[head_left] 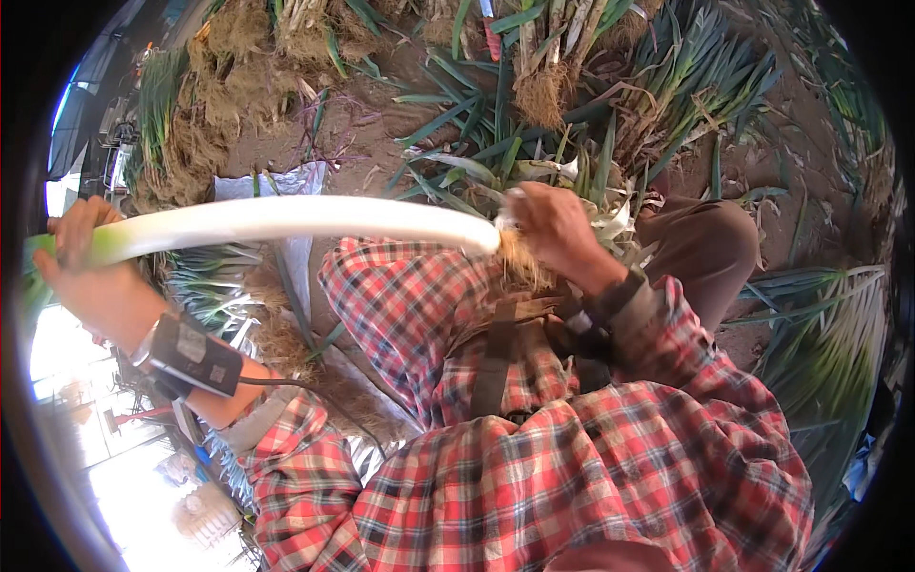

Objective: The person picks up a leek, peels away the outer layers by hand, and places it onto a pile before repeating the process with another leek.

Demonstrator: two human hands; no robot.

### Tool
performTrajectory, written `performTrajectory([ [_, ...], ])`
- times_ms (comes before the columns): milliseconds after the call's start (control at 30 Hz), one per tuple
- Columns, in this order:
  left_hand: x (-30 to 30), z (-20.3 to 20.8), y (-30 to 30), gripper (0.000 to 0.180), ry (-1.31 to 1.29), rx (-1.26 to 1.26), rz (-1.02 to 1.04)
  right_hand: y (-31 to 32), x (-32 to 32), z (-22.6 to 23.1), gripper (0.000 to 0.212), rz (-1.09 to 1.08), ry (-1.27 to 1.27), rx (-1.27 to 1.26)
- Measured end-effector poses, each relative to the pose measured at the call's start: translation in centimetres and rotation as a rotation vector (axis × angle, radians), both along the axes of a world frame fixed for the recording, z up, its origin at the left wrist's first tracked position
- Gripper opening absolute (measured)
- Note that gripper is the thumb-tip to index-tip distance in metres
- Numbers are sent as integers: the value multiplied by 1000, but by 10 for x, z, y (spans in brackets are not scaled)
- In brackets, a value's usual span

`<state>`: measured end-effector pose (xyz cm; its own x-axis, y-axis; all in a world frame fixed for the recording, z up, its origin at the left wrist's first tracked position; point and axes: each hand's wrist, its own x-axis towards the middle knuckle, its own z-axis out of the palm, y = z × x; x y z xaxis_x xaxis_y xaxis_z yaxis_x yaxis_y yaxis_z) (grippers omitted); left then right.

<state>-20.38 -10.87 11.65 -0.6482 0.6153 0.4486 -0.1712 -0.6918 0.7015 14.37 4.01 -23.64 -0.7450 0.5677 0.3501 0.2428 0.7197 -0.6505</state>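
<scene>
A long leek [315,216] lies crosswise in front of me, its white shaft slightly bowed and its root end to the right. My left hand [86,253] is wrapped round the shaft where white turns to green, at the far left. At the other end, my right hand [558,229] is closed beside the brown roots [522,259]. Something pale and blurred shows at its fingertips, too smeared to name. A black device [195,355] with a cable is strapped to my left wrist.
Piled leeks with roots [238,105] stand at the back left. More leeks [686,86] lie at the back right, and others [829,334] on the right. A red-and-blue tool [491,33] stands at the back. Pale sheeting [295,181] lies behind the leek.
</scene>
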Motion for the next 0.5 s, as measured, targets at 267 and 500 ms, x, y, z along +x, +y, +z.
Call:
performTrajectory([
  [267,-4,1,1,23,-5,-178,591,21,21,66,33,-157,265,-457],
  [500,31,15,6,18,86,-81,356,-3,-7,89,28,117,346,-150],
])
